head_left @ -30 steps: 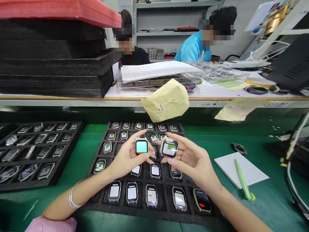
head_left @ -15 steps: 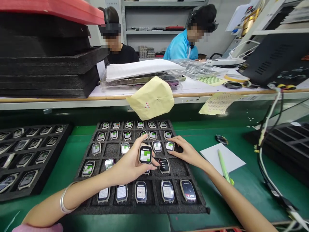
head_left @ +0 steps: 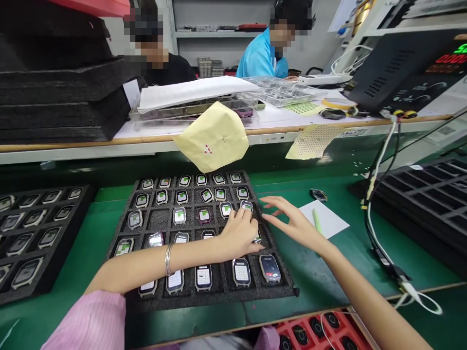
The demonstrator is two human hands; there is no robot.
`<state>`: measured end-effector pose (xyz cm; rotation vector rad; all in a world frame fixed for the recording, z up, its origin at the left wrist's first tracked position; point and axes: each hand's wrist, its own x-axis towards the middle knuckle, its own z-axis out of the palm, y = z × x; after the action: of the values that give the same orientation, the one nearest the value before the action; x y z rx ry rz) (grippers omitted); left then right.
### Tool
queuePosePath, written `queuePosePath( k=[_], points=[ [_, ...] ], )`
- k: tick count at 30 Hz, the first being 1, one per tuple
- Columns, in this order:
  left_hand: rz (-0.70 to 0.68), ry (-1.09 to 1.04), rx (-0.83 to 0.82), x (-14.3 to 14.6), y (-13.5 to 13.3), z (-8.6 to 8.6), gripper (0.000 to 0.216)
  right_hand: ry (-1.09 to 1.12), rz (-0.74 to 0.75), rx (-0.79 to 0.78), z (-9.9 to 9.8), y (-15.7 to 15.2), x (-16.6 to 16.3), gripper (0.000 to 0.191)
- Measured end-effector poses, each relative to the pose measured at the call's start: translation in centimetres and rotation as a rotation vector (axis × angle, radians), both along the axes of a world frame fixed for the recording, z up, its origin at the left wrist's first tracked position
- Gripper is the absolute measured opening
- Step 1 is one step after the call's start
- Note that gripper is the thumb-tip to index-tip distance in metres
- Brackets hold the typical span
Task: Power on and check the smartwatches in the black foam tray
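A black foam tray holds rows of smartwatches, several showing green and white screens. My left hand reaches across its right side, fingers curled down and thumb pointing right. It closes around a smartwatch at the tray's right edge; only a strip of that watch shows, and the hand covers the slot beside it. Just behind my knuckles lies another smartwatch in its slot. My right hand hovers just right of the tray, thumb and fingers apart with nothing between them.
A second watch tray lies left. White paper with a green pen and a loose watch part lie right, near cables and a slotted black tray. A red tray is below. Two people sit beyond the shelf.
My left hand has moved right and lowered a watch into the right-edge slot, which was bare. My right hand has let go of another watch and drawn back right. The view has shifted.
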<state>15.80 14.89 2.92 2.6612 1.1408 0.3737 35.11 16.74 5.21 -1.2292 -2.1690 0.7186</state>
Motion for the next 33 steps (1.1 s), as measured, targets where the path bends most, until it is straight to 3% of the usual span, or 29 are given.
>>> queuePosePath(
  k=[6,10,14,21,24,27,30,33],
  points=[
    [-0.071,-0.114,-0.123,-6.2,-1.2,2.8,0.045,-0.135,0.199,0.091,0.5,-2.8,-2.8,0.028],
    [0.019,0.128,-0.121,-10.3,-2.4,4.2,0.025,-0.433,0.302,0.198,0.2,-3.2,-5.6,0.036],
    [0.019,0.220,-0.090,-11.2,-3.0,3.1,0.021,-0.653,0.307,0.192,0.7,-2.2,-7.6,0.029],
    [0.065,0.172,-0.081,-9.8,-2.1,0.7,0.032,-0.649,0.331,0.134,1.7,-1.1,-8.4,0.030],
    [0.103,0.090,-0.114,-10.4,-2.2,0.6,0.030,-0.456,0.367,0.020,2.1,-0.7,-7.7,0.035],
    [0.146,-0.068,-0.184,-11.7,-2.3,1.6,0.031,0.120,0.387,-0.308,3.1,-0.6,-7.8,0.047],
    [0.149,-0.591,-0.526,-13.4,-2.1,3.5,0.036,0.600,0.386,-0.567,4.7,-1.0,-9.2,0.059],
    [0.131,-1.069,-0.784,-14.8,-1.8,6.2,0.044,0.783,0.346,-0.568,6.7,-1.3,-11.3,0.052]
  ],
)
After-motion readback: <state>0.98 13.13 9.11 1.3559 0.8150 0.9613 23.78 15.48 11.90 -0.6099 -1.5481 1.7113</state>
